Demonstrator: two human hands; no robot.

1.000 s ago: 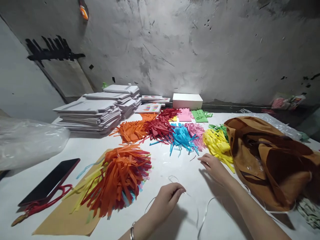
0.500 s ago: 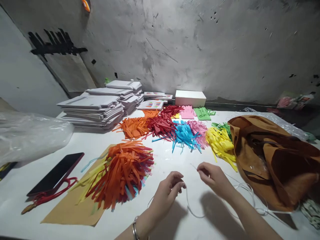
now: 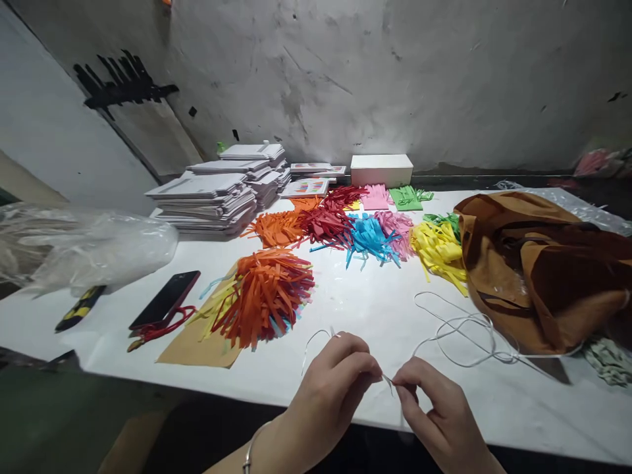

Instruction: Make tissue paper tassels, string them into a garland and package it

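Note:
Near the table's front edge, my left hand (image 3: 340,372) pinches the white string, a loop of which shows beyond its knuckles. My right hand (image 3: 434,401) is just to the right, its thumb and forefinger closed on the string too, and the fingertips of both hands nearly meet. The white string (image 3: 461,322) lies in loose coils on the table beyond my right hand. A large orange tassel bundle (image 3: 269,289) with yellow, red and blue strips rests partly on a brown sheet (image 3: 197,349), left of my hands.
Fringed paper in orange (image 3: 279,227), red, blue (image 3: 370,240), pink and yellow (image 3: 439,250) lies behind. A brown bag (image 3: 548,276) stands right. Paper stacks (image 3: 202,207), a phone (image 3: 165,299), a yellow-black tool (image 3: 81,307) and plastic (image 3: 123,247) are left; a white box (image 3: 381,171) is at the back.
My hands have come together and closer to the table's front edge, with the string between them. The view has shifted, so more of the front edge and floor shows.

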